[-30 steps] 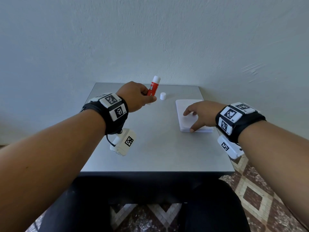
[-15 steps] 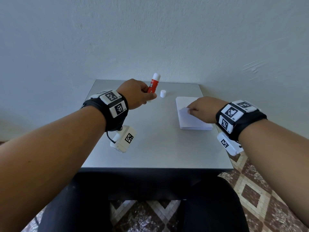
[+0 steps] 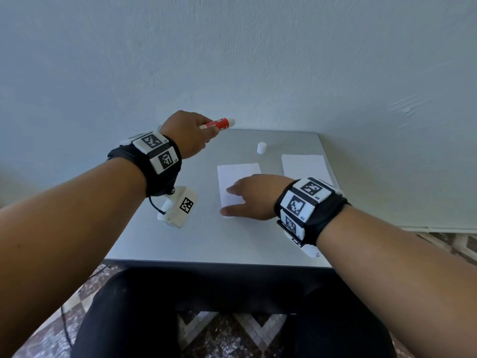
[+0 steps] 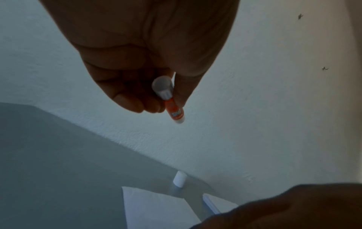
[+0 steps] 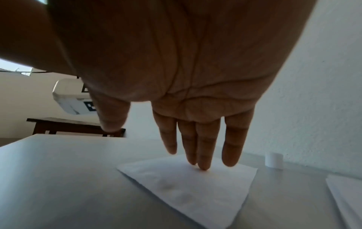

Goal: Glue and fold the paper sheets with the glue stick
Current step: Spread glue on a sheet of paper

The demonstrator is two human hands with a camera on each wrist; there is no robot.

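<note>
1. On a grey surface (image 3: 180, 244) against a pale wall, a single paper sheet (image 3: 238, 177) lies flat near the middle, pressed down by the straight, spread fingers (image 5: 203, 148) of the right hand (image 3: 254, 196).
2. Held above the far left of the surface, the left hand (image 3: 185, 133) has its fingers curled round an uncapped red glue stick (image 3: 219, 124), whose white tip points right, clear of the paper.
3. Its white cap (image 3: 261, 147) stands apart toward the far edge; the remaining stack of sheets (image 3: 304, 166) waits at far right.
4. No glue appears applied and no fold is made, so gluing and folding seemingly lie ahead.
</note>
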